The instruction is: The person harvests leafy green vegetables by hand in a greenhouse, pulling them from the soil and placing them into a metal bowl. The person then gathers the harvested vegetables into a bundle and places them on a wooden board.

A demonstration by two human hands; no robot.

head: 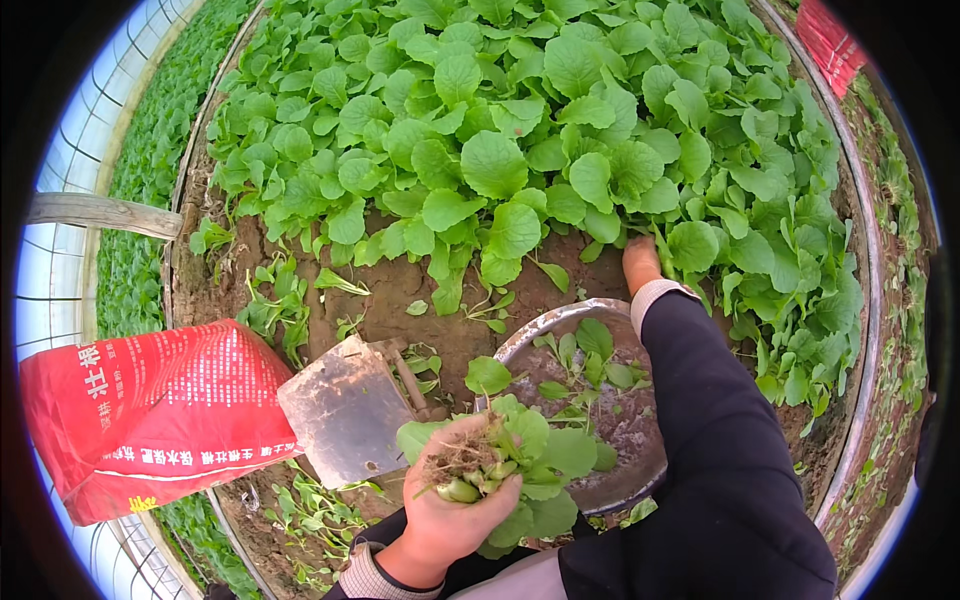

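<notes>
My left hand (442,517) holds a bunch of leafy green seedlings (536,457), their soil-covered roots turned up towards the camera, at the bottom centre. My right hand (642,264) reaches in at the lower edge of the dense bed of leafy greens (495,165); its fingers are hidden under the leaves, so its hold cannot be told. Beneath my right forearm stands a round, dirt-stained basin (622,450) with a few loose green plants (592,352) in it. The bunch in my left hand is over the basin's left side.
A red printed sack (172,412) lies at the left, beside a flat, square-topped stool or board (349,412). Uprooted plants (277,304) lie on bare soil (390,289). A wooden post (105,214) juts in from the left. Another red sack (829,45) is at the upper right.
</notes>
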